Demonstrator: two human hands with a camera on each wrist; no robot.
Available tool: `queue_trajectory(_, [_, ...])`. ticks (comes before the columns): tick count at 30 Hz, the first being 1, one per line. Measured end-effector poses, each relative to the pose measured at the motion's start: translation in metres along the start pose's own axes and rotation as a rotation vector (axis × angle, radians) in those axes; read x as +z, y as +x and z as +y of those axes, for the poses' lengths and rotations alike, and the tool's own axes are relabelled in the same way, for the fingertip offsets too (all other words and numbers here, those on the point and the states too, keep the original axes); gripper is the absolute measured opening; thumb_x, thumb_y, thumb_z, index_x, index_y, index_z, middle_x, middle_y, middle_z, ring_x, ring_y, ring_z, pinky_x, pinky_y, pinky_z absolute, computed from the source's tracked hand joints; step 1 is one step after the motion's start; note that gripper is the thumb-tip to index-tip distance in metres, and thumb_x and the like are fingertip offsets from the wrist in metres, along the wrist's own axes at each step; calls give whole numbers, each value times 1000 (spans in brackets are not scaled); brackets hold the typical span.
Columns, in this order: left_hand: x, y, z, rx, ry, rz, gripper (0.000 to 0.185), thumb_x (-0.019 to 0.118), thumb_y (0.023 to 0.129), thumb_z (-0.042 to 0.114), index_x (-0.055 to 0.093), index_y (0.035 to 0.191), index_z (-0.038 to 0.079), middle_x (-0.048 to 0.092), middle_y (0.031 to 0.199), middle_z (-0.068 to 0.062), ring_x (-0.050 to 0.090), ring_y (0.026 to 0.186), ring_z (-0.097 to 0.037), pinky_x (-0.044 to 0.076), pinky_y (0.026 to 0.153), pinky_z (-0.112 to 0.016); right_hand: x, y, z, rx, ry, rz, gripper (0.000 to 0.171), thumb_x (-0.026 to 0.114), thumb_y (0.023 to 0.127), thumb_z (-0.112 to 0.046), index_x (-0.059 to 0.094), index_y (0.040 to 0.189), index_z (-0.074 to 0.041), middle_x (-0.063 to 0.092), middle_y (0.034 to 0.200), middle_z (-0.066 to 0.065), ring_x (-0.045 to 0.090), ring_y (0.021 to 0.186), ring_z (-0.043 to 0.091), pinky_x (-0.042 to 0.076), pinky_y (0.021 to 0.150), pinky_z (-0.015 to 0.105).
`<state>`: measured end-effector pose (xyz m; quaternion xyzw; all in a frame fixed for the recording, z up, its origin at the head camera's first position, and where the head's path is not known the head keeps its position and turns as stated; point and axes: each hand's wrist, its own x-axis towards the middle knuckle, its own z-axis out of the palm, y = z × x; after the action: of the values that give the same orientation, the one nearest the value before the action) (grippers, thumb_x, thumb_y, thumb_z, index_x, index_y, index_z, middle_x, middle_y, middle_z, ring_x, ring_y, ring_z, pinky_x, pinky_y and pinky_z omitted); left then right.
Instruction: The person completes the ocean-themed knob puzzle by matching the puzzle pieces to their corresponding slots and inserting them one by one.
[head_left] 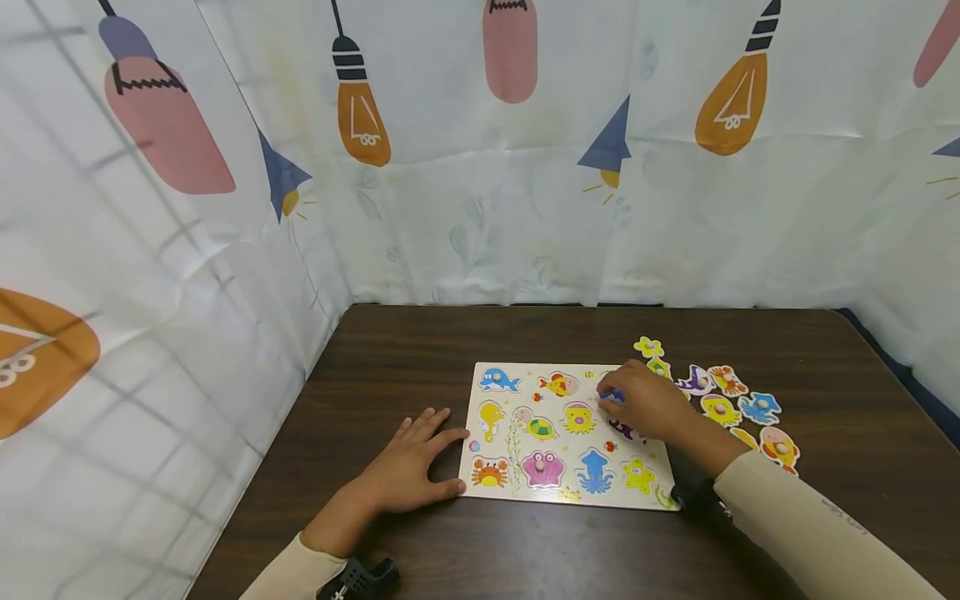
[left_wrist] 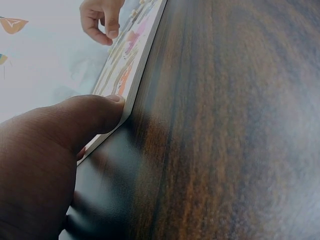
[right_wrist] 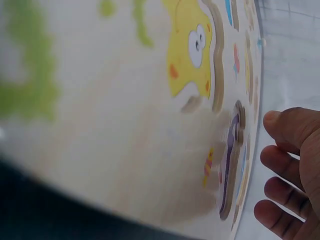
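Observation:
A white puzzle board (head_left: 504, 417) with colourful sea-animal shapes lies on the table. At its left edge is my left hand (head_left: 408, 462), fingers spread, thumb and index finger touching the edge; in the left wrist view the thumb (left_wrist: 97, 112) rests at the board's corner. My right hand (head_left: 648, 400) hovers over the board's upper right, above a blue shape (head_left: 612, 396) it partly covers. In the right wrist view, the loosely bent fingers (right_wrist: 280, 187) and thumb are apart with nothing between them. A pink piece with a knob (head_left: 543, 469) sits in the lower row.
Several loose knobbed pieces lie right of the board, among them a blue one (head_left: 760, 408), a purple one (head_left: 697, 381) and a yellow flower (head_left: 648, 347). My right forearm partly hides the pile. The dark wooden table (head_left: 420, 350) meets a printed white curtain (head_left: 480, 225) behind.

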<state>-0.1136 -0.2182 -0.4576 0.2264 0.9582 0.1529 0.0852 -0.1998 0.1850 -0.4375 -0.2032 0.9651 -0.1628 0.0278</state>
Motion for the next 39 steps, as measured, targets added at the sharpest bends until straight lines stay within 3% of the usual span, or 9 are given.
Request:
queue_trajectory(5, [1, 1, 0, 4, 3, -1, 75, 64, 89, 70, 48, 152, 32, 28, 166, -11, 18, 154, -35, 12, 122, -60, -6, -10, 8, 23, -3, -2, 29, 78, 92, -34, 78, 115, -16, 65, 121, 10, 59, 116, 32, 57, 84, 55])
queue_trajectory(14, [0, 2, 1, 14, -1, 10, 74, 64, 89, 69, 49, 151, 32, 29, 165, -12, 20, 154, -36, 13, 121, -61, -16, -28, 24, 45, 3, 28, 27, 80, 90, -30, 78, 112, -14, 67, 111, 7, 60, 108, 30, 58, 76, 51])
queue_trajectory(19, [1, 2, 1, 16, 1, 10, 74, 63, 89, 70, 48, 151, 33, 29, 165, -12, 20, 154, -36, 14, 121, -61, -21, -37, 34, 63, 2, 41, 26, 80, 90, -30, 78, 111, -14, 69, 113, 10, 59, 114, 36, 55, 83, 59])
queue_trajectory(22, [2, 2, 0, 15, 1, 11, 75, 62, 89, 71, 48, 151, 33, 29, 165, -11, 19, 154, -36, 14, 121, -61, -24, -43, 39, 67, -1, 52, 26, 81, 90, -29, 78, 110, -13, 67, 111, 12, 60, 108, 35, 57, 79, 55])
queue_trajectory(26, [2, 1, 0, 15, -2, 13, 75, 62, 89, 71, 48, 151, 33, 29, 165, -12, 19, 154, -36, 14, 121, -62, -25, -51, 48, 63, 3, 73, 27, 80, 90, -27, 77, 111, -12, 69, 112, 12, 55, 122, 47, 55, 84, 61])
queue_trajectory(29, [1, 0, 1, 13, -4, 10, 74, 63, 89, 70, 48, 151, 33, 29, 165, -12, 19, 154, -37, 14, 121, -62, -27, -58, 56, 41, 0, 103, 25, 80, 90, -26, 77, 110, -10, 72, 109, 9, 52, 126, 48, 52, 88, 64])
queue_trajectory(33, [0, 0, 1, 10, -7, 11, 75, 65, 89, 69, 49, 151, 32, 30, 165, -12, 19, 154, -37, 13, 121, -61, -30, -66, 65, 9, -21, 129, 23, 80, 90, -23, 77, 107, -8, 72, 103, 8, 61, 108, 38, 55, 83, 58])
queue_trajectory(39, [0, 1, 0, 12, 6, 21, 74, 65, 88, 68, 49, 151, 32, 30, 165, -11, 20, 153, -36, 14, 121, -61, -34, -77, 77, 89, -17, 76, 22, 78, 92, -27, 77, 108, -12, 68, 113, 17, 57, 113, 43, 54, 81, 65])
